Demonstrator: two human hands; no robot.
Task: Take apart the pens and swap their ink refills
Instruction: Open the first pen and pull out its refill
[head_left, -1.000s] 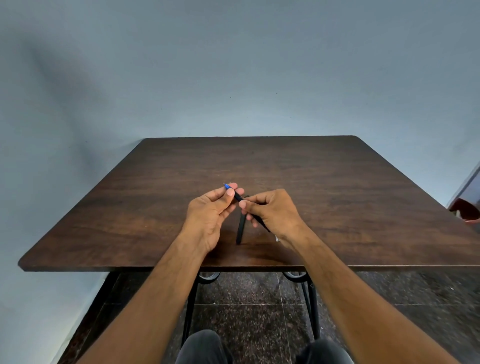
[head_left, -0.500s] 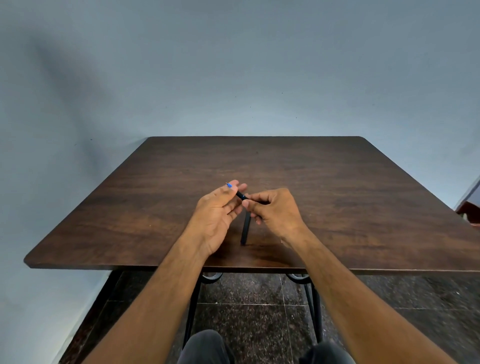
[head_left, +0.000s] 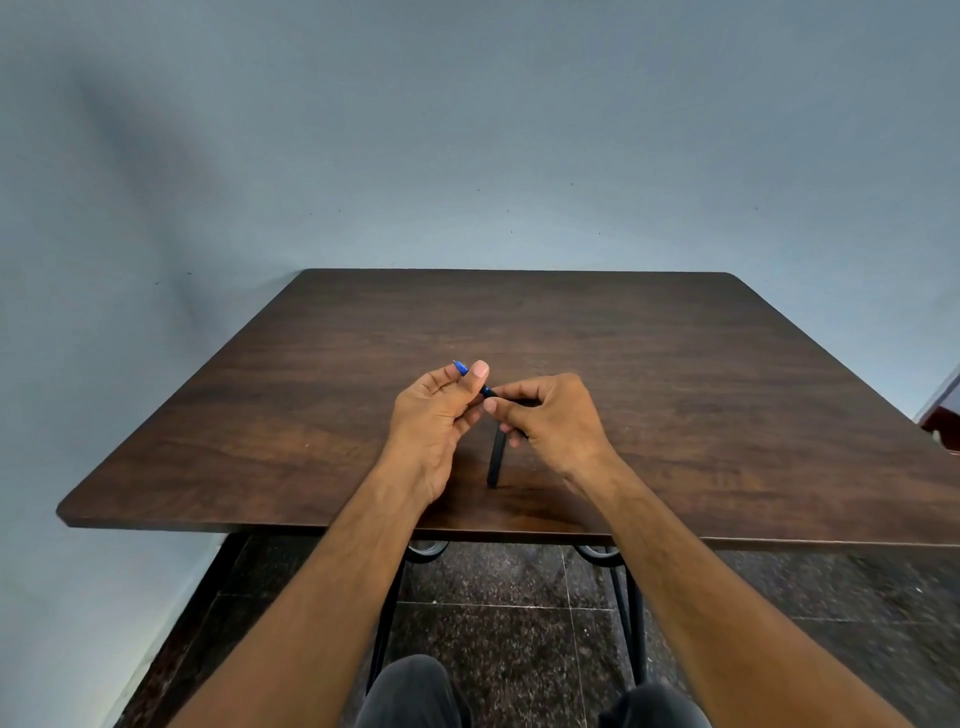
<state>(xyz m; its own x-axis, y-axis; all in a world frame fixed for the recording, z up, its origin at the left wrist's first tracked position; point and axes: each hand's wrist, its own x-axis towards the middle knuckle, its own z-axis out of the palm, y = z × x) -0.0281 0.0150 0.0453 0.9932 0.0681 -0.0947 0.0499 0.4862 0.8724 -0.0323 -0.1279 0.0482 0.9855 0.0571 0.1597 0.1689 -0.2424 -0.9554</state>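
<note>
A dark pen with a blue tip (head_left: 460, 369) is held between both hands above the middle of the brown table (head_left: 675, 374). My left hand (head_left: 439, 415) pinches its blue tip end between thumb and fingers. My right hand (head_left: 550, 421) grips the black barrel, most of which is hidden in the fist. A second black pen (head_left: 496, 457) lies on the table below the hands, pointing toward me, its far end hidden under my right fingers.
The table's near edge (head_left: 467, 532) runs just under my forearms, with black metal legs (head_left: 628, 597) and a dark tiled floor beneath. A grey wall stands behind the table. A dark red object (head_left: 943, 423) sits at the far right edge.
My left thumb has shifted up along the blue tip and the fingers have turned slightly. The right hand stays on the barrel. The pen on the table has not moved.
</note>
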